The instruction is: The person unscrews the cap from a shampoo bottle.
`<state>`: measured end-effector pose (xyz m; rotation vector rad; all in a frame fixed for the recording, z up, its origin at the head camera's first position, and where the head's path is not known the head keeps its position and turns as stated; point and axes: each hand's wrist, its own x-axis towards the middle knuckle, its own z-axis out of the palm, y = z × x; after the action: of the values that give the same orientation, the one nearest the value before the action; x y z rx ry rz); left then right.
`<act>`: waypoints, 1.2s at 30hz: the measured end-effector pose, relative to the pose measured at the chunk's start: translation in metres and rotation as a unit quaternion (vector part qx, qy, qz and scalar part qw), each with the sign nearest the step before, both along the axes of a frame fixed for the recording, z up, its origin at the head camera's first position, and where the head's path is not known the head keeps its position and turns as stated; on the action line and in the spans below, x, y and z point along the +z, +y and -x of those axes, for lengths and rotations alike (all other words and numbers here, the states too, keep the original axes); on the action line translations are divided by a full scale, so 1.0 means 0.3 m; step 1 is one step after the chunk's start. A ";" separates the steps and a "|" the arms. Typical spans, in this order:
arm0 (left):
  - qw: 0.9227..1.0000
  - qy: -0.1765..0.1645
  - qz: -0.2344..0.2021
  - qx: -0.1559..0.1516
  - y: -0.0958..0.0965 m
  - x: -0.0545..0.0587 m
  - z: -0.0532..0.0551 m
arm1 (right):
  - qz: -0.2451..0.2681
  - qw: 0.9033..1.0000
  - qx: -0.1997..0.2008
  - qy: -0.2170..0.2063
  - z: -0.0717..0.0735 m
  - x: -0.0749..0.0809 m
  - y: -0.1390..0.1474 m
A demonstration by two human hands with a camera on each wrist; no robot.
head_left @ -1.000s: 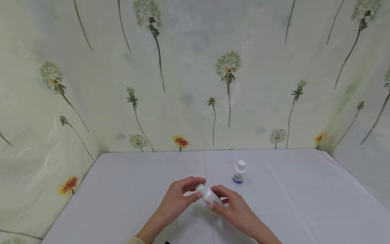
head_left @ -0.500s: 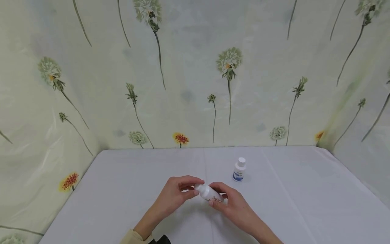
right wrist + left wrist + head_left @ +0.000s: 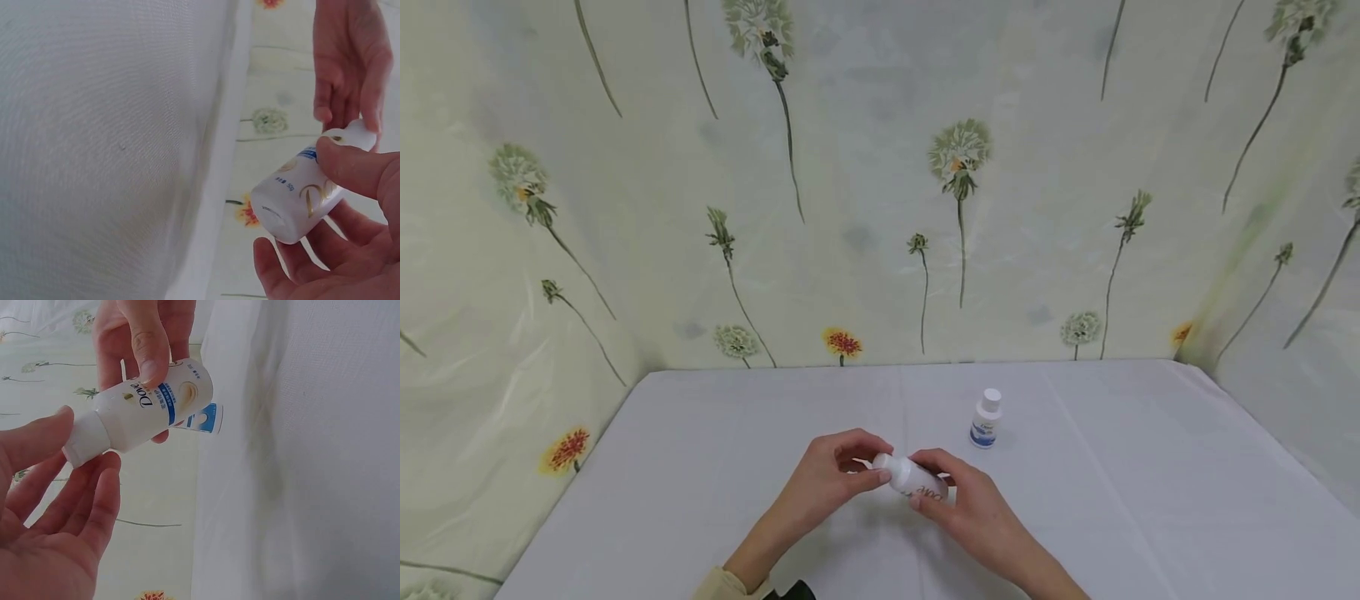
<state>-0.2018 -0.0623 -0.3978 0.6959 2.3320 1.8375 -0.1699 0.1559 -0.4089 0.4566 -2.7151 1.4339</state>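
Observation:
A small white Dove bottle (image 3: 921, 481) is held tilted above the table, its capped end toward the left. My right hand (image 3: 973, 512) grips the bottle's body, thumb on the near side and fingers behind it. My left hand (image 3: 827, 479) pinches the white cap (image 3: 87, 439) between thumb and fingertips. In the left wrist view the label shows a blue band and the Dove name. The right wrist view shows the bottle's flat base (image 3: 275, 215). A second small white bottle (image 3: 985, 419) with a blue label stands upright on the table, beyond my right hand.
A white cloth covers the table (image 3: 737, 425). Behind it and at the sides hangs a pale curtain (image 3: 857, 167) printed with dandelions. A black object (image 3: 795, 591) shows by my left sleeve at the bottom edge.
Both hands and the held bottle have shifted slightly left, and the bottle lies closer to level. Its printed lettering has turned a little. The standing bottle stays put on the table.

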 end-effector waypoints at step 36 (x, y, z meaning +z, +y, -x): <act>0.997 0.057 0.047 -0.010 0.000 -0.004 0.002 | -0.016 1.000 0.000 0.019 -0.001 -0.015 -0.003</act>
<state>-0.2025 -0.0624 -0.3990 0.8288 2.4529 1.7088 -0.1695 0.1552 -0.4135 0.4803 -2.7111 1.3695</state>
